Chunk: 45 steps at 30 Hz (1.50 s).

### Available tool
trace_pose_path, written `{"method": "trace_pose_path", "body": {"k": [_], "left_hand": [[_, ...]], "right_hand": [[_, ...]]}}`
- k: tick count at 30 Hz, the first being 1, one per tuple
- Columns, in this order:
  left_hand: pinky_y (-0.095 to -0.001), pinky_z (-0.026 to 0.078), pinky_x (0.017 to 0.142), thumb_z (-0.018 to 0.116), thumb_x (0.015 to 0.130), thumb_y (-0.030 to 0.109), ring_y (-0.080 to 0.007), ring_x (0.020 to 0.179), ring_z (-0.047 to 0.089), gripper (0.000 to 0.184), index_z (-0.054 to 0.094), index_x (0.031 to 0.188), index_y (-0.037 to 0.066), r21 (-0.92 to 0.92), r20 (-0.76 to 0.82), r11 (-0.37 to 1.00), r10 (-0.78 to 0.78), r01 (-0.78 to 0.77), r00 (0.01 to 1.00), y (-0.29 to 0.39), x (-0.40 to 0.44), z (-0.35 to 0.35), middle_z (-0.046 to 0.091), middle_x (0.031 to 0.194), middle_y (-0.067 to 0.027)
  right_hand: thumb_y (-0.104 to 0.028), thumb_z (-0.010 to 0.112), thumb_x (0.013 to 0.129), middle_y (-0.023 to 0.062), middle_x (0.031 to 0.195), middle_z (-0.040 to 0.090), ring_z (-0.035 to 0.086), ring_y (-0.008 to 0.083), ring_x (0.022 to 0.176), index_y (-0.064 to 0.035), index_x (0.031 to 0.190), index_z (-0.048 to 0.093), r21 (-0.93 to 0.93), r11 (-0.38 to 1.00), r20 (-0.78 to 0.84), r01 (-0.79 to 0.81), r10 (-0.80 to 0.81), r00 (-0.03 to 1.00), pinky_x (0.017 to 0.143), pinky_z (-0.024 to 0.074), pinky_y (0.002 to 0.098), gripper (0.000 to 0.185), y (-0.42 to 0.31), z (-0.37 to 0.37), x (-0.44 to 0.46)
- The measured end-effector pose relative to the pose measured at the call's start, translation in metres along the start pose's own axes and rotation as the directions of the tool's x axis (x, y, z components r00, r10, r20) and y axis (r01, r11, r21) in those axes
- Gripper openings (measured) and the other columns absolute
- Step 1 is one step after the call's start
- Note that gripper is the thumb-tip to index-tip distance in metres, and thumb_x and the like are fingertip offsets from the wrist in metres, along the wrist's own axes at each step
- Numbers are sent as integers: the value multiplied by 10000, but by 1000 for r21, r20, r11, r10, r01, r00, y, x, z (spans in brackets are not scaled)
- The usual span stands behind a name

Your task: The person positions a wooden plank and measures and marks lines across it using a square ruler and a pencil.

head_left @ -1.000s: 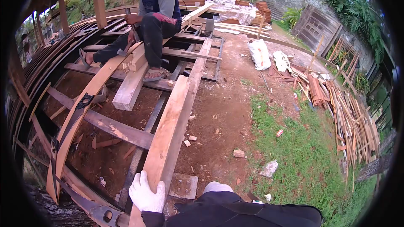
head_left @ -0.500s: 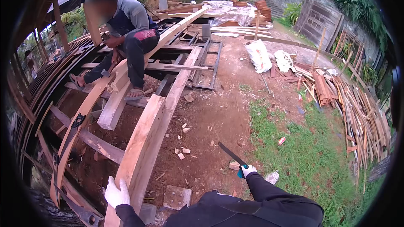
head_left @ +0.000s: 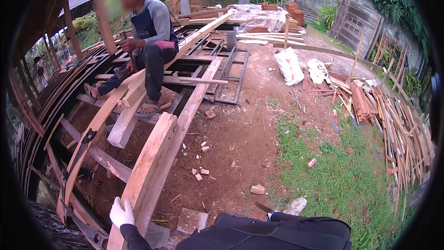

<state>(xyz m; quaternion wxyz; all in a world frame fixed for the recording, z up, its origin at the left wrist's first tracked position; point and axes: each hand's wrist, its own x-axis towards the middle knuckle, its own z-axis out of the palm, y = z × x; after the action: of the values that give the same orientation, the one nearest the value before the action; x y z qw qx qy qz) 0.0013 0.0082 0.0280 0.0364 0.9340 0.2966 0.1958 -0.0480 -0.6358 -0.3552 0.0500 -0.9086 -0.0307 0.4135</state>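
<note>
My left hand (head_left: 122, 212), in a white glove, rests on the left edge of a thick wooden beam (head_left: 150, 155) at the lower left. Its fingers lie stretched out against the wood rather than wrapped around it. The beam runs away from me, lying against another long timber (head_left: 199, 90). My right hand (head_left: 273, 215) is mostly hidden by my dark sleeve low in the view. Beside it a short part of a hand saw's blade (head_left: 263, 207) sticks out, with a bit of teal handle. A wood offcut (head_left: 257, 189) lies on the dirt just beyond the saw.
A person (head_left: 150, 32) sits on a timber at the upper left, holding a tool. A curved beam (head_left: 92, 134) and crossing timbers lie at the left. White sacks (head_left: 288, 66) and stacked wood strips (head_left: 393, 129) are at the right. Wood blocks dot the dirt.
My right hand has drawn back toward my body with the saw, so most of the blade is hidden. My left hand has shifted slightly down and left on the beam. The seated person's hands have risen.
</note>
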Motion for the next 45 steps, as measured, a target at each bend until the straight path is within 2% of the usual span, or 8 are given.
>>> {"method": "trace_pose_path", "body": {"k": [4, 9, 15, 28, 37, 40, 42, 45], "left_hand": [[-477, 495, 969, 650, 927, 399, -389, 1065, 663, 514, 672, 1263, 9, -48, -37, 999, -3, 1, 999, -4, 1, 5, 709, 1162, -210], [-475, 511, 950, 662, 918, 392, -385, 1051, 674, 506, 683, 1243, 5, -58, -38, 998, -13, 11, 999, -2, 0, 4, 715, 1153, -210], [-477, 512, 950, 663, 919, 404, -387, 1051, 675, 505, 687, 1243, 18, -42, -39, 999, -10, 8, 999, -2, -1, 3, 717, 1150, -209], [-475, 516, 946, 652, 923, 429, -387, 1044, 680, 519, 692, 1234, 15, -29, -54, 1000, 4, -6, 999, -1, -1, 3, 721, 1143, -208], [-475, 518, 938, 663, 903, 409, -378, 1022, 687, 483, 707, 1207, 36, -30, -35, 1000, -5, 3, 999, 6, 0, -4, 729, 1100, -205], [-472, 527, 923, 649, 886, 454, -378, 977, 703, 510, 722, 1175, 40, -55, -48, 998, 5, -7, 999, 12, -1, -17, 742, 1040, -201], [-472, 528, 907, 648, 882, 481, -378, 977, 701, 521, 725, 1166, 52, -83, -46, 997, -4, 0, 999, 7, -1, -17, 742, 1030, -196], [-476, 518, 933, 630, 900, 526, -381, 1013, 691, 557, 709, 1210, 70, -25, 39, 998, -58, 59, 998, 9, -1, -26, 734, 1076, -204]], "right_hand": [[-470, 537, 979, 164, 1088, 745, 723, 340, 1001, -152, 1127, 743, 5, 996, 55, 90, -90, 994, 853, 566, 482, 407, -3, -11, 14], [-588, 636, 901, 124, 667, 720, 721, 271, 595, -56, 816, 765, 686, 651, 39, -324, 412, 910, 608, 588, 385, 554, -39, -89, 8], [-552, 611, 932, 105, 683, 731, 721, 234, 592, -77, 795, 750, 707, 665, -26, -240, 363, 931, 597, 583, 374, 513, -47, -124, 8], [-638, 564, 920, 163, 1015, 756, 720, 381, 954, -120, 1046, 772, 351, 897, 125, -270, 241, 963, 803, 567, 474, 572, -39, -29, 34], [-568, 634, 912, 143, 749, 749, 753, 278, 712, -40, 913, 781, 463, 805, 165, -370, 332, 929, 679, 593, 414, 549, -52, -89, 7], [-654, 619, 855, 171, 1118, 745, 712, 372, 1014, -155, 1088, 766, 453, 830, 172, -325, 276, 946, 862, 553, 447, 571, -54, -106, 13], [-526, 817, 736, 176, 1176, 695, 703, 355, 1070, -206, 1341, 576, -245, 875, 92, 418, -408, 908, 906, 567, 450, 726, 8, -46, 117], [-565, 823, 687, 176, 1229, 677, 664, 397, 1142, -224, 1346, 555, -87, 959, 131, 269, -257, 958, 958, 537, 496, 789, 16, -21, 185]]}}
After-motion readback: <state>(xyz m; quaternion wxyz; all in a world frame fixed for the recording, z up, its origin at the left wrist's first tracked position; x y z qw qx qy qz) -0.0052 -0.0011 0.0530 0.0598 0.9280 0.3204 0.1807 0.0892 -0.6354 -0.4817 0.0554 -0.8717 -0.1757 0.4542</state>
